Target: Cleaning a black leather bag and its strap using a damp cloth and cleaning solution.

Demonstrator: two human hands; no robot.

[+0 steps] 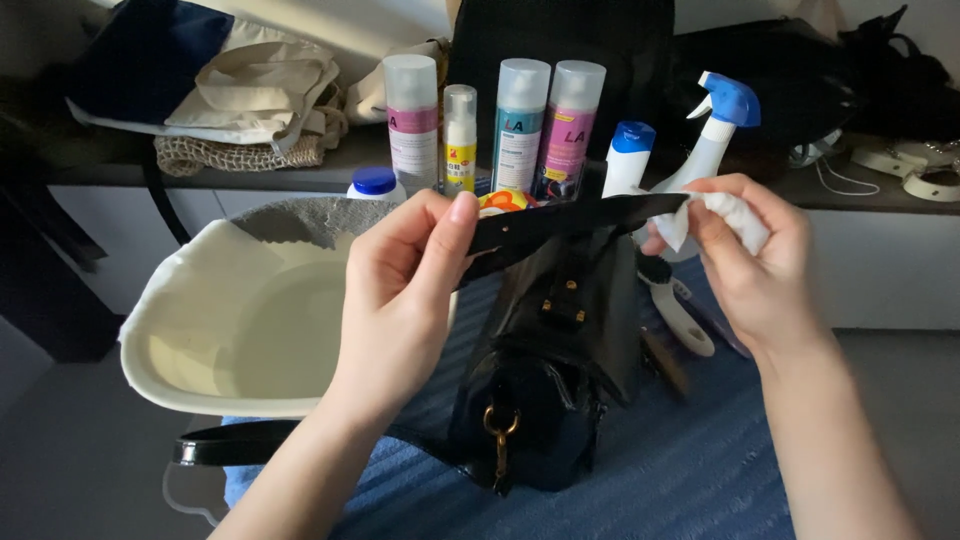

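Observation:
A glossy black handbag [545, 400] with gold hardware stands on a blue striped towel [690, 470]. Its black strap [570, 218] is stretched level between my hands. My left hand [400, 290] pinches the strap's left part between thumb and fingers. My right hand [745, 250] holds a folded white wipe [725, 212] wrapped around the strap's right end. Another stretch of strap [235, 447] lies at the lower left.
A cream plastic basin [230, 330] sits left of the bag. Behind it stand several spray cans and bottles [520, 125], a white spray bottle with blue trigger [715, 130], and a white brush [680, 315]. Cloth bags [230, 90] lie on the shelf.

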